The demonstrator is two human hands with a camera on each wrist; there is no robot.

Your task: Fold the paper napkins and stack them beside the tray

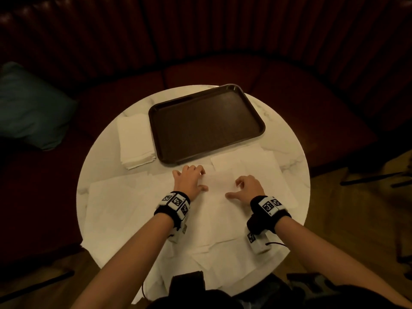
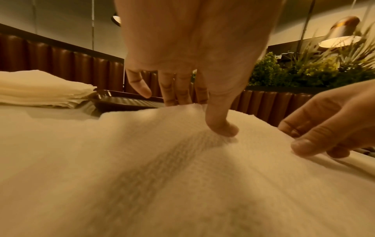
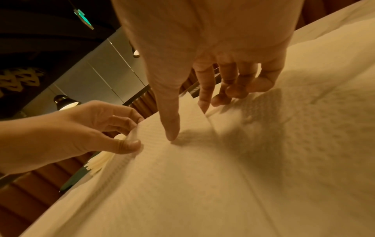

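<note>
Round marble table (image 1: 287, 152), maroon booth (image 1: 200, 41)

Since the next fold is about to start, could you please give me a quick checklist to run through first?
1. Left hand pinches the napkin edge: ok.
2. Right hand fingertips press the same napkin: ok.
3. Stack of folded napkins sits beside the tray, with room on top: ok.
4. Tray holds nothing: ok.
5. Only one sheet pinched: cannot tell.
6. Edges aligned for the fold: cannot tell.
</note>
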